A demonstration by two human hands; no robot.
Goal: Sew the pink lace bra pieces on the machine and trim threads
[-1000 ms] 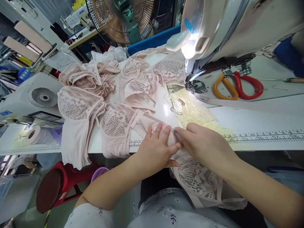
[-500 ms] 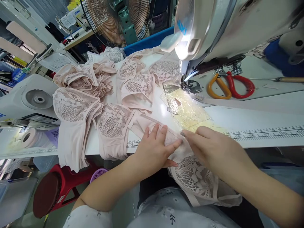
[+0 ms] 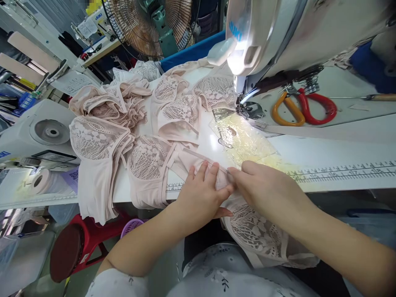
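Note:
A pale pink lace bra (image 3: pixel 256 227) hangs over the table's front edge onto my lap, its band lying flat on the white tabletop. My left hand (image 3: pixel 204 194) presses down on that band with fingers spread, open. Close by on the right, my right hand (image 3: pixel 256 181) is closed in a pinch at the band's upper edge. A small dark tip shows at its fingertips; what it belongs to is hidden. Just beyond the hands, a clear plastic packet (image 3: pixel 247 138) with yellowish areas lies below the needle of the sewing machine (image 3: pixel 244 57).
More pink lace bras (image 3: pixel 148 161) lie on the left, beside a heap of them (image 3: pixel 120 101). Scissors with orange and red handles (image 3: pixel 318 109) rest on the machine bed. A ruler strip (image 3: pixel 340 173) runs along the front edge. A fan (image 3: pixel 162 29) stands behind; a red stool (image 3: pixel 89 243) below.
My right hand has slid a little to the left along the band, toward my left hand. My left hand stays in place on the fabric. The view has shifted slightly.

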